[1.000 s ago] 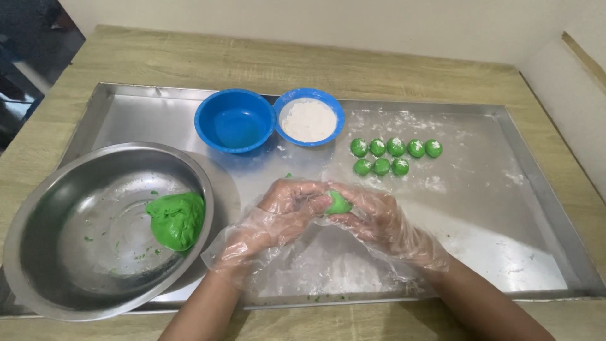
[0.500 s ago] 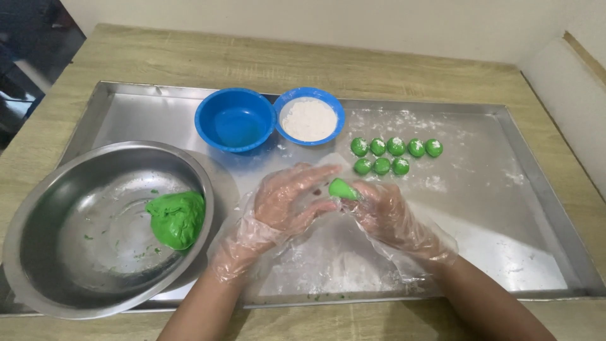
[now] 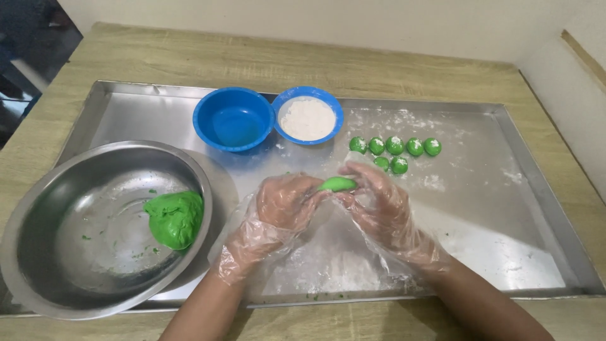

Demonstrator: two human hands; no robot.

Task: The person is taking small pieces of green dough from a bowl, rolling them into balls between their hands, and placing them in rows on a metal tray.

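Note:
Both hands wear clear plastic gloves and meet over the middle of a floured steel tray [image 3: 505,252]. My left hand [image 3: 284,205] and my right hand [image 3: 379,208] pinch a small piece of green dough [image 3: 338,184] between their fingertips. It looks stretched into a short oval. A larger lump of green dough [image 3: 175,218] lies in a big steel bowl [image 3: 76,265] to the left. Several small green dough balls [image 3: 396,148] sit in two rows just beyond my right hand.
A blue bowl of water [image 3: 233,119] and a blue bowl of white flour [image 3: 308,117] stand at the tray's far side. The tray rests on a wooden table [image 3: 315,60]; a wall [image 3: 587,95] runs along the right and back.
The hands have shifted slightly away from me, and the green piece has gone from a round lump to a flatter, longer oval held at the fingertips.

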